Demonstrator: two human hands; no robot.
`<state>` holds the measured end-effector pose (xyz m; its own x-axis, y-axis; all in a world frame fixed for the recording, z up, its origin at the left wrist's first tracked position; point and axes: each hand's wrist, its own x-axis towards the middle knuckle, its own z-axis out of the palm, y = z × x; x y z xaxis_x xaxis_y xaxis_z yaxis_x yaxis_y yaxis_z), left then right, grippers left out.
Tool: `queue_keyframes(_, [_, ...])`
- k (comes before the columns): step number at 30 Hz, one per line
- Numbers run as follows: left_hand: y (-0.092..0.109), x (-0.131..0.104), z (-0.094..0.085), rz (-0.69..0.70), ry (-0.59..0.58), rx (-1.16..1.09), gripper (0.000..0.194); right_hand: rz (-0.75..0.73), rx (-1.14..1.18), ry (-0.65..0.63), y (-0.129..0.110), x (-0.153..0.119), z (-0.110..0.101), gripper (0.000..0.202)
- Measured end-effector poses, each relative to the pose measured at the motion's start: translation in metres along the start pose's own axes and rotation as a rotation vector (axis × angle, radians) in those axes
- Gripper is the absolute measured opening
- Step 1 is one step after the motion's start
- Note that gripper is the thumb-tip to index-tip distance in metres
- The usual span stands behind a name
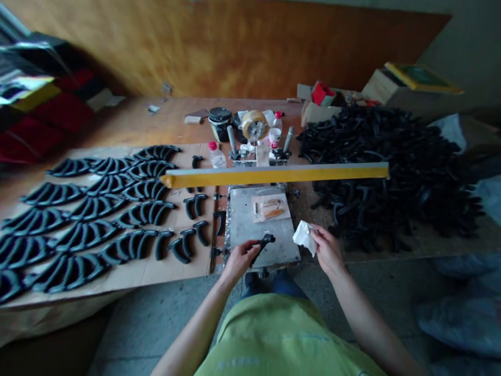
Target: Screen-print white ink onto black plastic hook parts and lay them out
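Note:
My left hand (pixel 243 257) is closed on a curved black handle (pixel 263 246), held over the front of a grey metal plate (pixel 240 214). In my right hand (pixel 325 248) is a folded white cloth (pixel 306 237), pinched between the fingers at the plate's right edge. A small tan piece (pixel 270 208) with an orange-brown mark lies on the plate. Rows of similar black handles (pixel 144 245) are laid out on cardboard (pixel 195 269) to the left. A large heap of black handles (pixel 376 141) is piled on the right.
A long yellow bar (pixel 277 175) spans above the plate. Behind it stand two metal posts, a tape roll (pixel 255 126), a black-lidded tub (pixel 220 123) and red-capped bottles (pixel 216 154). Boxes (pixel 385 86) sit at the back right; red and black stacks (pixel 50 109) at the far left.

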<state>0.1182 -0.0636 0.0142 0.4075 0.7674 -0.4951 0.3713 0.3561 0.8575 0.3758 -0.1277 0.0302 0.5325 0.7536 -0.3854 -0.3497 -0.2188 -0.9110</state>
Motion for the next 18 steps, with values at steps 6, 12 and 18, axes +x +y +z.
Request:
queue_keyframes(6, [0.059,0.059,0.090,0.062,-0.140,-0.004,0.064,-0.106,0.150,0.197,-0.034,0.055,-0.076,0.042])
queue_keyframes(12, [0.099,0.078,0.144,0.205,-0.251,0.306,0.060,-0.154,0.217,0.198,-0.068,0.114,-0.127,0.041])
queue_keyframes(18, [0.089,0.071,0.139,0.095,0.009,0.350,0.044,-0.039,0.122,0.047,-0.077,0.177,-0.121,0.044])
